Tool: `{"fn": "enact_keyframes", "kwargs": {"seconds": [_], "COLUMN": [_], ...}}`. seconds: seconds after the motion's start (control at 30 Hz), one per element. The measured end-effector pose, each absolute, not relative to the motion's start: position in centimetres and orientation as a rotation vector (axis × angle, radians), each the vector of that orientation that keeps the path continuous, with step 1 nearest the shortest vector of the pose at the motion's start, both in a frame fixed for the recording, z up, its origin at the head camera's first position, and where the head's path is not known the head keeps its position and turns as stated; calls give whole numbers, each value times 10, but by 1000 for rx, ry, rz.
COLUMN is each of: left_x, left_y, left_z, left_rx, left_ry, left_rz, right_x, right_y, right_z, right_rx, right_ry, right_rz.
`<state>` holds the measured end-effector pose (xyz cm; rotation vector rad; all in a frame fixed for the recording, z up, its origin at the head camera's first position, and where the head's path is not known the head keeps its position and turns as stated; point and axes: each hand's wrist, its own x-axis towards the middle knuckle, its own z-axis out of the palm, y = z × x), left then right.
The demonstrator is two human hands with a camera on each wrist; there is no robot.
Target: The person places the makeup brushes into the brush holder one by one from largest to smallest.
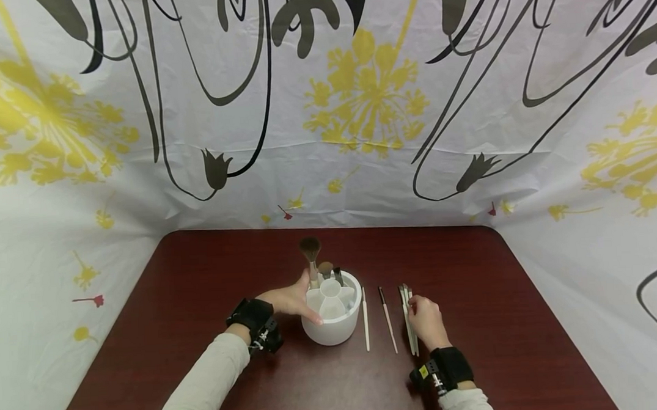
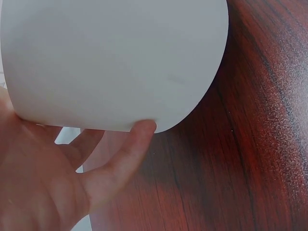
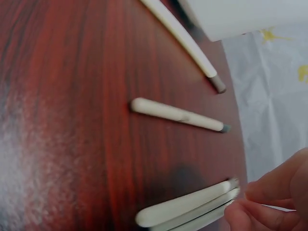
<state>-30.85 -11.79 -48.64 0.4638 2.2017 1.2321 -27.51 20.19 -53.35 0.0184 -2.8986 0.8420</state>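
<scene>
My left hand (image 1: 291, 299) grips the side of a white round brush holder (image 1: 330, 334), thumb on the near side and fingers round the left. A large fluffy makeup brush (image 1: 311, 250) and shorter brushes stand in its divided insert. The left wrist view shows a finger (image 2: 120, 159) against the holder's smooth wall. At the right, my right hand (image 1: 428, 322) is at several pale-handled makeup brushes (image 3: 185, 204) lying side by side. Its thumb and forefinger pinch one brush near its bristle end; the fingers partly hide that end.
Between the holder and the right hand, a pale brush (image 1: 366, 329) and a dark-tipped brush (image 1: 389, 323) lie apart on the dark red wooden table (image 1: 226, 258). A white patterned cloth (image 1: 283, 170) hangs behind and beside the table.
</scene>
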Motion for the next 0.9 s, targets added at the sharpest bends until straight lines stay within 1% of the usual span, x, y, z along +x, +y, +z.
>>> {"fn": "enact_keyframes", "kwargs": {"seconds": [0.23,0.9], "left_x": [-307,-307], "left_y": [-118,-119], "left_z": [-485,-483], "left_rx": [486,478], "left_ry": [2200,2190], "left_rz": [1241,1250], "right_x": [-275,-276], "right_y": [203,202], "right_z": [-542,-541], "right_rx": [59,74], "right_ry": [-2868,-2900], "right_rz": [766,766]}}
